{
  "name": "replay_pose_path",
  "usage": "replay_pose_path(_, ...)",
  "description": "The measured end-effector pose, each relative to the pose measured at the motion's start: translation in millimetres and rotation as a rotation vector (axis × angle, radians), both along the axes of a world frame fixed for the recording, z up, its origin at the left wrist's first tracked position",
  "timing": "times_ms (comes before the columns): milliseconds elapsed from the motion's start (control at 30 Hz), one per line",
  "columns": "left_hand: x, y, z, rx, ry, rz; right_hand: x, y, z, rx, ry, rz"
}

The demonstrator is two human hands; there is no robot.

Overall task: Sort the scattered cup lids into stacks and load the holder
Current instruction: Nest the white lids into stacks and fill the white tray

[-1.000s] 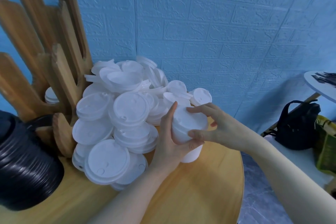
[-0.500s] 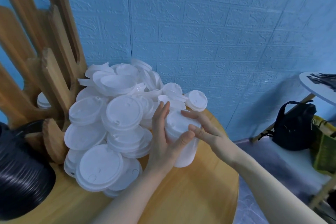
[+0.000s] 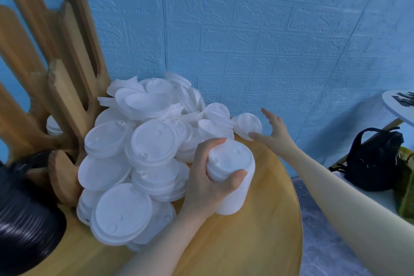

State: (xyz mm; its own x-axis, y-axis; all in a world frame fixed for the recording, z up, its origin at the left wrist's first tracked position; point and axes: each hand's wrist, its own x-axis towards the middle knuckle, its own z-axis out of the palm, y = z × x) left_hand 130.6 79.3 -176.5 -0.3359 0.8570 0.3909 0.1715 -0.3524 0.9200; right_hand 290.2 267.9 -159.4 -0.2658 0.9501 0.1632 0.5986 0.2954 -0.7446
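A big heap of white cup lids (image 3: 143,148) covers the back left of the round wooden table (image 3: 257,237). My left hand (image 3: 208,184) is shut on a tall stack of small white lids (image 3: 233,172) standing on the table. My right hand (image 3: 274,132) is open, fingers spread, right beside a small white lid (image 3: 247,125) at the heap's right edge. The wooden holder (image 3: 65,87) with upright slats stands behind the heap at the left, and a few lids (image 3: 53,123) sit low inside it.
A stack of black lids (image 3: 24,210) lies at the front left. The blue brick-pattern wall (image 3: 268,29) is close behind the table. To the right, off the table, are a black bag (image 3: 374,159) on a white surface and a small white side table (image 3: 401,105).
My right hand has let go of the top of the small-lid stack and moved up and right to the small lid at the heap's edge. My left hand still holds the stack.
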Motion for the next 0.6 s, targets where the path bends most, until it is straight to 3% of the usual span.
replay_pose_path(100,0,1,-1,0.007,0.002,0.000,-8,19,-5,-0.081,-0.060,0.033)
replay_pose_path(233,0,0,-1,0.006,-0.007,0.002,-13,29,-8,-0.137,0.035,0.042)
replay_pose_path(400,0,0,0,0.003,-0.002,0.000,-12,30,-18,-0.023,-0.033,0.027)
replay_pose_path(600,0,-1,0,0.006,-0.004,-0.007,5,16,-16,0.023,0.031,-0.002)
